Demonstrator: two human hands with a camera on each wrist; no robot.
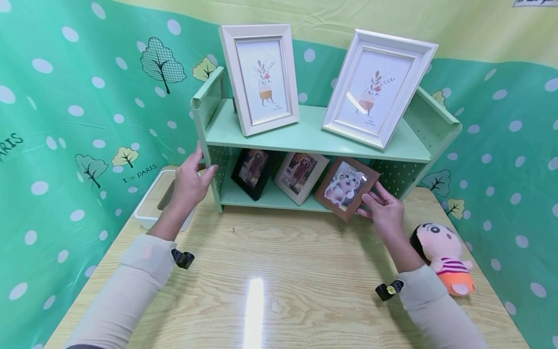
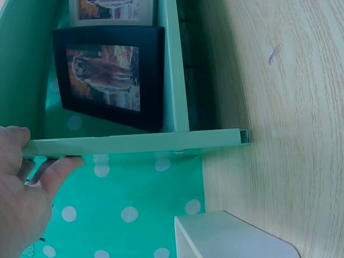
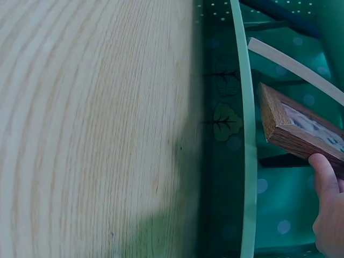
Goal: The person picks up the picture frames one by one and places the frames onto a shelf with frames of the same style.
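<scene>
In the head view my left hand [image 1: 192,179] is at the left side panel of a green two-tier shelf [image 1: 270,138]. Its fingers touch the panel's front edge, thumb extended. My right hand [image 1: 385,211] pinches the right edge of a brown wooden photo frame [image 1: 321,195] with a kitten picture. That frame leans, tilted, at the lower tier's front. Left of it stand a light-edged photo frame [image 1: 300,199] and a black photo frame [image 1: 235,170], each with a dog picture. The right wrist view catches the brown frame's corner [image 3: 277,121] and my thumb [image 3: 322,172] on its edge.
Two white picture frames [image 1: 229,58] [image 1: 420,46] with plant prints stand on the upper tier. A white box [image 1: 148,220] with a wooden-looking lid sits left of the shelf. A plush doll [image 1: 440,242] lies to the right on the wood-grain table [image 1: 301,291].
</scene>
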